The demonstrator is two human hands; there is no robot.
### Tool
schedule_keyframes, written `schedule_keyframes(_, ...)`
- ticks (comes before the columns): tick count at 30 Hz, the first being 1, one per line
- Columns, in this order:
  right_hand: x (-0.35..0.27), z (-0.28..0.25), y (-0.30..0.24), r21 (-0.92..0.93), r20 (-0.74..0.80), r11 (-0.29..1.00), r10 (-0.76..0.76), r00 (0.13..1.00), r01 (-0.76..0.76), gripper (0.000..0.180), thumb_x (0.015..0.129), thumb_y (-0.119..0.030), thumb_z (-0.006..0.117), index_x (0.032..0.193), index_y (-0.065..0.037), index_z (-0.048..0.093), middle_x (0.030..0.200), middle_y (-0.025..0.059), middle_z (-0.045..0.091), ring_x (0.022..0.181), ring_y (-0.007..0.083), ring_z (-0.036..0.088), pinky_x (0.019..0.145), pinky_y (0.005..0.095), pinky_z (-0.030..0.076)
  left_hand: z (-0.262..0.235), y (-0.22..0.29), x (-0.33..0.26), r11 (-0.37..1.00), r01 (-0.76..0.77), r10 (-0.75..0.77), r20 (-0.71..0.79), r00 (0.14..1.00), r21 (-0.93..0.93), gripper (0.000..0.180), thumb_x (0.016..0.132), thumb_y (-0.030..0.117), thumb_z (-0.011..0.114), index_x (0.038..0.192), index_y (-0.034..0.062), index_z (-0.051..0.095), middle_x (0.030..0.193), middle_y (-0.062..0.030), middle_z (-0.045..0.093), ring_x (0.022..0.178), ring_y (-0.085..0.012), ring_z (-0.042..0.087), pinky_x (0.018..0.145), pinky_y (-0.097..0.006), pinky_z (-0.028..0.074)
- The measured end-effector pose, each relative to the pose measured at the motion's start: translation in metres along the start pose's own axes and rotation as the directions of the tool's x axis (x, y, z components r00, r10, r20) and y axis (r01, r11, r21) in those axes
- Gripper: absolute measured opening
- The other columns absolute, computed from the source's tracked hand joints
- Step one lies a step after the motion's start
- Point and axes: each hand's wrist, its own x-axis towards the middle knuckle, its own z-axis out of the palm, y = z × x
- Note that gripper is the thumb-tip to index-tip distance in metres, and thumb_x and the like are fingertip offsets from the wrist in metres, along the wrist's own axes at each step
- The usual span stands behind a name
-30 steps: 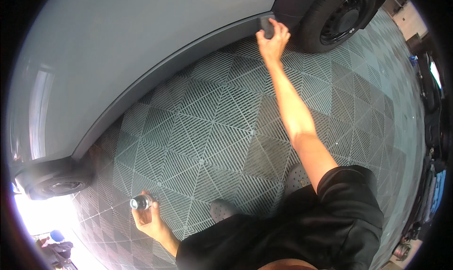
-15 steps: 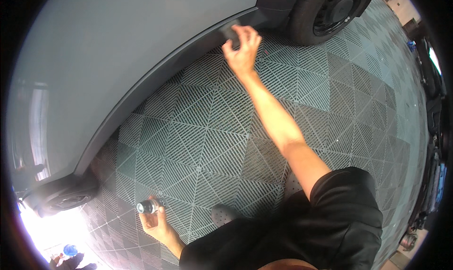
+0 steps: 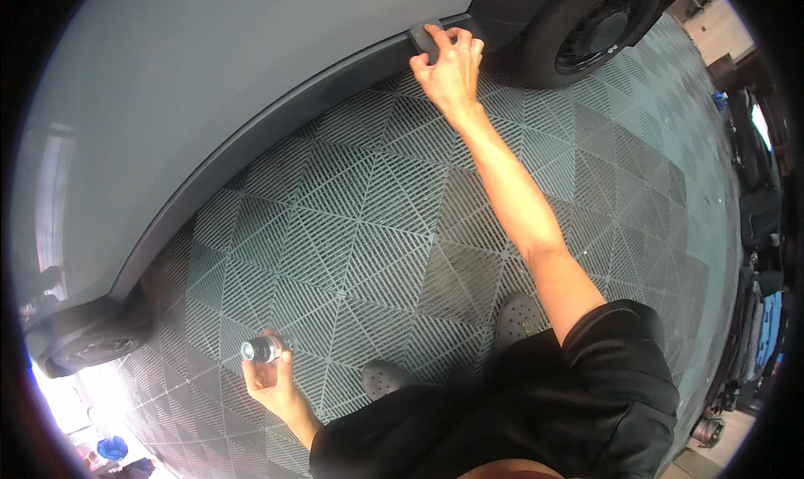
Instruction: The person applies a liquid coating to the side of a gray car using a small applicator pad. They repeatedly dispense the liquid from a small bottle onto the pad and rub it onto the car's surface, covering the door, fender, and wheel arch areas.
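My right hand (image 3: 454, 70) reaches far forward, its fingers closed round a dark grey sponge pad (image 3: 424, 39). The pad rests against the dark lower sill trim (image 3: 331, 84) of a grey car (image 3: 218, 77), close to the wheel arch at the upper right. Down at the lower left, my left hand (image 3: 280, 393) grips a small bottle (image 3: 262, 350) with a pale end and a dark collar. It is held above the floor, away from the car, and my fingers hide part of it.
One car wheel (image 3: 596, 37) stands at the upper right, another (image 3: 96, 349) at the lower left. Grey ribbed tiles (image 3: 360, 219) cover the floor. My clogs (image 3: 388, 380) are below me. Dark items and blue cloths (image 3: 769, 320) line the right edge.
My right hand has moved a little right and up along the sill with the sponge pad. The left hand keeps its hold on the bottle. The whole view has shifted slightly.
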Motion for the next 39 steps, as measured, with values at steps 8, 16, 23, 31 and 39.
schedule_keyframes(8, 0.01, -0.008, 0.011, -0.098, -0.002, 0.995, 0.033, 0.999, -0.033, 0.052, 0.073, -0.02, 0.069, 0.123, -0.008, 0.068, 0.118, 0.0278, 0.056, 0.107, 0.0434, 0.049, 0.091, 0.0556, 0.047, -0.001, -0.007, 0.003, 0.998, -0.003, 0.008, 0.066, 0.998, -0.068, 0.043, 0.08, -0.007, 0.077, 0.12, -0.0005, 0.064, 0.118, -0.0133, 0.069, 0.107, -0.0212, 0.065, 0.097, -0.034, 0.051)
schedule_keyframes(16, 0.017, -0.016, 0.026, -0.079, -0.042, 0.993, 0.088, 0.995, -0.091, 0.047, 0.074, -0.022, 0.071, 0.12, -0.012, 0.072, 0.112, 0.024, 0.06, 0.104, 0.0414, 0.051, 0.093, 0.0511, 0.046, 0.007, 0.002, 0.003, 0.996, -0.065, 0.073, 0.173, 0.982, -0.055, 0.044, 0.085, -0.007, 0.073, 0.127, -0.0022, 0.06, 0.123, -0.0165, 0.068, 0.115, -0.0243, 0.065, 0.104, -0.036, 0.048)
schedule_keyframes(23, 0.009, -0.014, -0.014, -0.085, 0.015, 0.992, 0.092, 0.996, -0.091, 0.052, 0.075, -0.019, 0.068, 0.125, -0.004, 0.068, 0.115, 0.0289, 0.056, 0.104, 0.0429, 0.049, 0.088, 0.0551, 0.045, -0.033, 0.03, 0.012, 0.996, -0.077, 0.076, 0.022, 0.997, 0.051, 0.042, 0.082, -0.011, 0.072, 0.122, -0.0019, 0.063, 0.117, -0.0147, 0.069, 0.108, -0.0214, 0.065, 0.096, -0.034, 0.051)
schedule_keyframes(31, -0.04, 0.014, -0.121, -0.019, 0.117, 0.999, -0.032, 0.993, 0.034, 0.051, 0.075, -0.019, 0.069, 0.123, -0.004, 0.066, 0.114, 0.0281, 0.052, 0.103, 0.0421, 0.047, 0.088, 0.055, 0.046, -0.121, -0.036, 0.006, 0.999, -0.039, 0.037, -0.086, 0.996, -0.026, 0.044, 0.083, -0.018, 0.069, 0.124, -0.003, 0.06, 0.124, -0.0186, 0.067, 0.114, -0.0235, 0.065, 0.1, -0.035, 0.052)
schedule_keyframes(39, -0.094, 0.037, -0.277, 0.085, 0.266, 0.994, 0.039, 0.963, -0.064, 0.059, 0.074, -0.015, 0.07, 0.129, 0.004, 0.06, 0.112, 0.0318, 0.051, 0.105, 0.0408, 0.045, 0.089, 0.0527, 0.045, -0.209, -0.108, 0.017, 0.998, -0.032, 0.041, -0.193, 0.98, 0.05, 0.046, 0.085, -0.011, 0.074, 0.127, -0.0082, 0.057, 0.12, -0.0167, 0.067, 0.105, -0.0217, 0.067, 0.095, -0.034, 0.056)
